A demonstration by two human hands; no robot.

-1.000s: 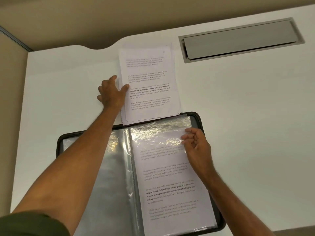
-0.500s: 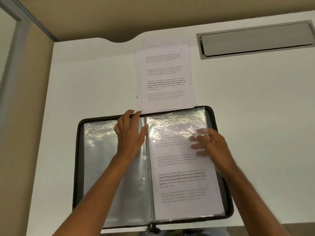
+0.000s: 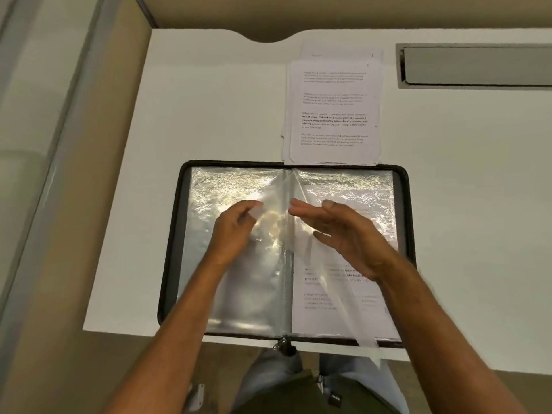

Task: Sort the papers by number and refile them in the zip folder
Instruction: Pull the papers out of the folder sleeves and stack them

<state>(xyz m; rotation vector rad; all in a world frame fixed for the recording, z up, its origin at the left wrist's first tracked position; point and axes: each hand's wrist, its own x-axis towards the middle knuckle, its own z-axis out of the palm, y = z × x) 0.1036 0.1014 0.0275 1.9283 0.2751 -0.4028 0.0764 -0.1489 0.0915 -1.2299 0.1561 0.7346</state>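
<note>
Now both hands have left the loose papers point(image 3: 333, 109): left hand point(image 3: 236, 228) pinches a plastic sleeve point(image 3: 325, 264) mid-turn, right hand point(image 3: 343, 231) flat, fingers straight, exposing the next pocket of the zip folder point(image 3: 404, 204).

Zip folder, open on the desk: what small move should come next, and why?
Probably lay the lifted clear sleeve flat onto the left side. The left hand pinches plastic near the spine, the right hand hovers open, and a page is already filed beneath, while the loose stack waits above the zip folder.
</note>
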